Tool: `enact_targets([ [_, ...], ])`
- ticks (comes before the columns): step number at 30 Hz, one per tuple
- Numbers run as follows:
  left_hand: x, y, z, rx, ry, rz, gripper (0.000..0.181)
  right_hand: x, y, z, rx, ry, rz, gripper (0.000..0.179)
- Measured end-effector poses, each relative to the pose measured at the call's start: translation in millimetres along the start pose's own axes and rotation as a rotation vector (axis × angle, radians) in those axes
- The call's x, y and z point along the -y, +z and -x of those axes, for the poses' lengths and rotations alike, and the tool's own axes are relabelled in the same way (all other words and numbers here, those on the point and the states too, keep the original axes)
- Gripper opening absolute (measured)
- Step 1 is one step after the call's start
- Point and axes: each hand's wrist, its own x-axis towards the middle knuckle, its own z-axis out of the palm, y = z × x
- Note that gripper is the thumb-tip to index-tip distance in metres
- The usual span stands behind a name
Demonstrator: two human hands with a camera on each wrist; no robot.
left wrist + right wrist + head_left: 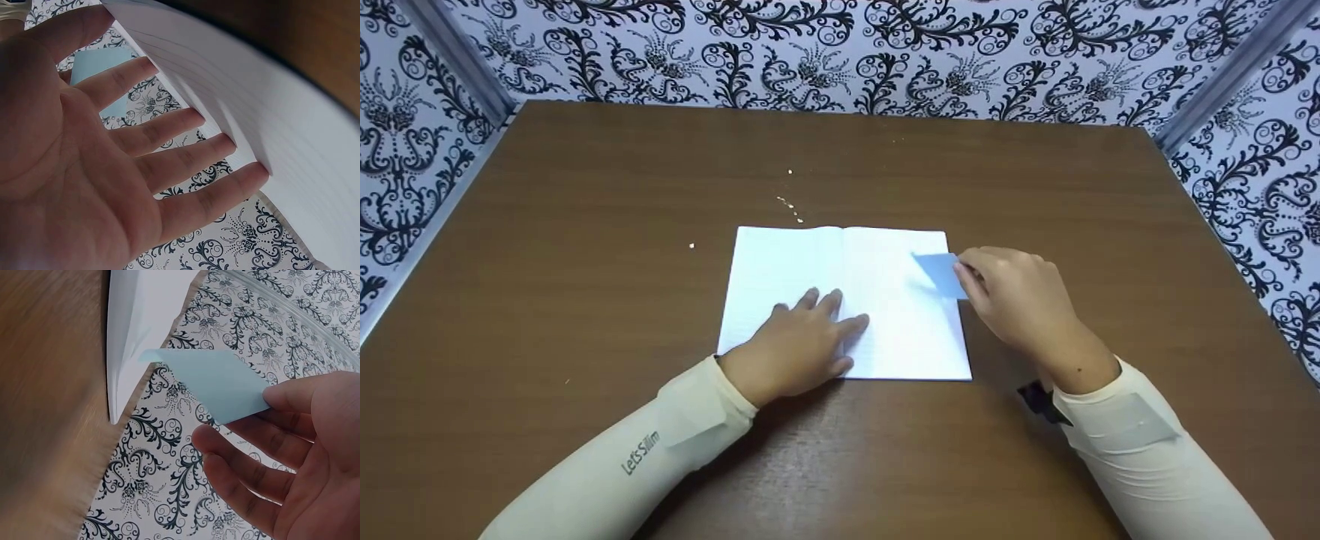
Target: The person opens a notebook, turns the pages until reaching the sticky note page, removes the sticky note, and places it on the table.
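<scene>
An open notebook (900, 330) with white ruled pages lies on the table. My left hand (799, 341) rests across its left page and centre fold, fingers spread and straight; in the left wrist view the fingertips (260, 171) touch the paper. At the notebook's right edge, my right hand (1020, 300) pinches a light blue sticky note (939, 274) by one corner between thumb and fingers. The note (216, 382) is raised above the right page, and its far end curls over, close to the page. Whether that end touches the paper I cannot tell.
Brown wooden table (585, 300) surrounds the notebook. Several small white crumbs (789, 204) are scattered beyond and left of it. Black-and-white patterned panels (810, 60) stand behind the table and along both sides.
</scene>
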Motion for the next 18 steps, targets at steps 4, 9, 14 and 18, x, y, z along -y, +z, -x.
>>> enact_targets([
  [4,0.0,-0.6,0.5,0.0,-0.001,0.004,0.053,-1.0,-0.5,-0.2,-0.005,-0.001,-0.005,0.016],
  [9,0.7,-0.5,0.5,-0.012,-0.006,0.0,0.053,-2.7,-2.5,-1.3,-0.002,0.007,-0.026,0.017],
  [14,1.0,0.4,-0.1,-0.017,-0.007,0.006,0.054,-7.3,-6.4,-0.9,-0.014,0.009,-0.04,0.016],
  [18,0.9,0.6,-1.1,-0.007,-0.009,0.015,0.055,-13.2,-8.8,1.8,-0.018,0.0,-0.046,0.015],
])
